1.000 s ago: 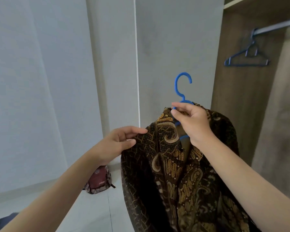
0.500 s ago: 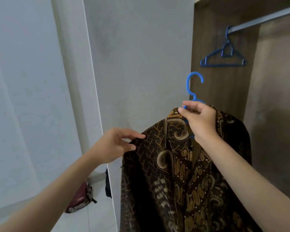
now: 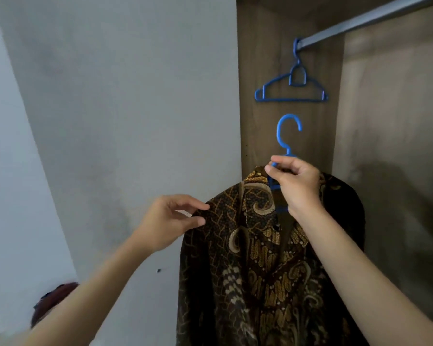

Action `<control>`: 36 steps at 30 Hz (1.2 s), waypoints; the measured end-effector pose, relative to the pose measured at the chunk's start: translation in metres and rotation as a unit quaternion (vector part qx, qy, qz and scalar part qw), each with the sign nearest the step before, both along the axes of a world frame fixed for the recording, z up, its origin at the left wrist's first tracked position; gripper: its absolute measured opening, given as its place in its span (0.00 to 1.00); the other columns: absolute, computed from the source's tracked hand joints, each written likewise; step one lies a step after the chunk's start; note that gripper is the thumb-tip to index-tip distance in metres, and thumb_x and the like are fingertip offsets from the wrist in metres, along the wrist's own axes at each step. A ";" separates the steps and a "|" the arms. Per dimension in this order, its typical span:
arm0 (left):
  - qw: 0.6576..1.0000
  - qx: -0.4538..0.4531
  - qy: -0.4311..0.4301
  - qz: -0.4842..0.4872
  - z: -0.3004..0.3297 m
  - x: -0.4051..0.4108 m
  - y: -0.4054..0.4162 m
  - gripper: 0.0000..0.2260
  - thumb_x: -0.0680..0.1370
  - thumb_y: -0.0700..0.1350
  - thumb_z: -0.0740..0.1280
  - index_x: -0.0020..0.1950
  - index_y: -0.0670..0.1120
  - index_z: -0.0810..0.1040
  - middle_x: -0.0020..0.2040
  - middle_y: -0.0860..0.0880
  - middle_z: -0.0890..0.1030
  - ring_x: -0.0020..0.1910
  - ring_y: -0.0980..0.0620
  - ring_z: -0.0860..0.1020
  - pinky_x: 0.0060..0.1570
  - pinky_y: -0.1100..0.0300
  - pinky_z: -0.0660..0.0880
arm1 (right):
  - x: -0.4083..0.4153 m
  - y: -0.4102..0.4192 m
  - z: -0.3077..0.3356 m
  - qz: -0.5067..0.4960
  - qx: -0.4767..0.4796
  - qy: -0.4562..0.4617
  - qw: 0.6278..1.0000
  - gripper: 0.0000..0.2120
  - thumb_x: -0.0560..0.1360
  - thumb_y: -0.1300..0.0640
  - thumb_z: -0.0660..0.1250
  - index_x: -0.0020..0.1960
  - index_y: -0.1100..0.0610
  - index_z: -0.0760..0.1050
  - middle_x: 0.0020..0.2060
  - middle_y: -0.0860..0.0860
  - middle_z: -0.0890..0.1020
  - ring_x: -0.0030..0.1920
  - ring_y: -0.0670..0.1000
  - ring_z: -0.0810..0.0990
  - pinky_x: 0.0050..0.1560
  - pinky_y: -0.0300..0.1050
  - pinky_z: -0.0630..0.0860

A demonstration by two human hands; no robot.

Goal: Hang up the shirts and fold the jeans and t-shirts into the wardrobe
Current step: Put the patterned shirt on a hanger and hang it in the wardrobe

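Right hand [image 3: 296, 186] clamped on the neck of a blue hanger [image 3: 286, 138], just under its hook, fingers pinched together around the plastic. Left hand [image 3: 169, 222] pinching the shoulder edge of the shirt [image 3: 258, 258] between thumb and fingertips, closed on the fabric.

Behind all this, open wardrobe [image 3: 390, 171] of brown wood grain, filling the right side of the view. White wall or door panel [image 3: 125, 108] taking up the left. Across the wardrobe's top, a grey metal rail [image 3: 375, 17] running up toward the right corner.

In front of the wardrobe's opening, held up below the rail and not touching it: dark brown batik shirt with gold scroll pattern, draped over the held hanger, collar up by the right hand, body hanging down out of view at the bottom edge. Hook of the held hanger upright and free in the air.

Higher up, a second blue hanger [image 3: 291, 89], bare, hooked on the rail near its left end, directly above the held one and apart from it.

Low left, partly hidden by the left forearm: a dark red bag [image 3: 53, 299] on the floor, blurred
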State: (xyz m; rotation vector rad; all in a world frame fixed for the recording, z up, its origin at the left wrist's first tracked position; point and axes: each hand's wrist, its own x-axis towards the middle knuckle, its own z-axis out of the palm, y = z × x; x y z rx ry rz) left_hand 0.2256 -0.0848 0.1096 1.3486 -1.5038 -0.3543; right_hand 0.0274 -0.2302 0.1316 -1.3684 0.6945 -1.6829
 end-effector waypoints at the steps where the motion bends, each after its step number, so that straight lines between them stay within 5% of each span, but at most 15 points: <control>1: 1.000 -0.013 0.004 0.021 -0.001 -0.005 -0.008 0.12 0.69 0.39 0.75 0.41 0.57 0.84 0.45 0.46 0.83 0.36 0.40 0.82 0.39 0.60 0.76 | -0.002 -0.006 0.003 -0.009 -0.006 0.001 1.000 0.11 0.69 0.69 0.72 0.49 0.58 0.81 0.38 0.47 0.81 0.39 0.41 0.79 0.44 0.30 0.77; 6: 0.998 -0.046 0.036 0.035 0.001 -0.025 -0.039 0.09 0.70 0.37 0.74 0.39 0.53 0.84 0.42 0.53 0.83 0.35 0.40 0.82 0.43 0.49 0.79 | -0.003 -0.040 0.020 -0.066 -0.018 -0.026 0.997 0.13 0.67 0.70 0.74 0.49 0.57 0.80 0.39 0.48 0.82 0.39 0.41 0.81 0.45 0.32 0.77; 11: 0.992 -0.077 0.102 0.022 0.005 -0.039 -0.079 0.08 0.69 0.37 0.75 0.39 0.50 0.84 0.39 0.46 0.84 0.37 0.34 0.79 0.40 0.56 0.75 | 0.005 -0.080 0.040 -0.112 -0.011 -0.049 0.992 0.14 0.68 0.71 0.73 0.52 0.63 0.80 0.41 0.52 0.82 0.39 0.43 0.81 0.41 0.30 0.76; 18: 0.986 -0.116 0.114 -0.028 0.029 -0.033 -0.158 0.11 0.69 0.37 0.75 0.35 0.54 0.84 0.34 0.44 0.83 0.31 0.50 0.76 0.34 0.62 0.71 | 0.005 -0.142 0.074 -0.165 -0.020 -0.061 0.984 0.14 0.68 0.72 0.72 0.53 0.63 0.80 0.42 0.53 0.82 0.39 0.44 0.81 0.43 0.31 0.76; 24: 0.974 -0.175 0.114 -0.093 0.073 -0.041 -0.237 0.13 0.69 0.32 0.73 0.38 0.52 0.83 0.29 0.59 0.82 0.28 0.65 0.75 0.33 0.74 0.70 | -0.009 -0.196 0.121 -0.234 -0.046 -0.078 0.968 0.17 0.67 0.73 0.72 0.55 0.65 0.79 0.45 0.57 0.83 0.43 0.50 0.82 0.50 0.41 0.79; 27: 0.964 -0.213 0.115 -0.107 0.096 -0.051 -0.272 0.15 0.69 0.33 0.74 0.38 0.55 0.83 0.30 0.58 0.82 0.29 0.64 0.75 0.35 0.73 0.72 | -0.025 -0.212 0.149 -0.261 -0.061 -0.100 0.958 0.16 0.67 0.73 0.72 0.54 0.65 0.79 0.45 0.59 0.84 0.43 0.51 0.83 0.49 0.42 0.80; 31: 0.950 -0.253 0.132 -0.129 0.123 -0.068 -0.305 0.10 0.69 0.36 0.75 0.38 0.52 0.83 0.35 0.54 0.84 0.34 0.58 0.80 0.39 0.67 0.77 | -0.048 -0.225 0.182 -0.285 -0.079 -0.094 0.951 0.14 0.69 0.71 0.71 0.54 0.64 0.79 0.39 0.52 0.82 0.35 0.43 0.79 0.34 0.28 0.76; 36: 0.931 -0.277 0.168 -0.167 0.155 -0.095 -0.328 0.05 0.68 0.36 0.75 0.37 0.45 0.83 0.33 0.51 0.82 0.32 0.62 0.78 0.36 0.72 0.74 | -0.074 -0.237 0.221 -0.320 -0.109 -0.090 0.937 0.14 0.69 0.71 0.71 0.54 0.62 0.79 0.39 0.51 0.83 0.38 0.43 0.81 0.42 0.32 0.78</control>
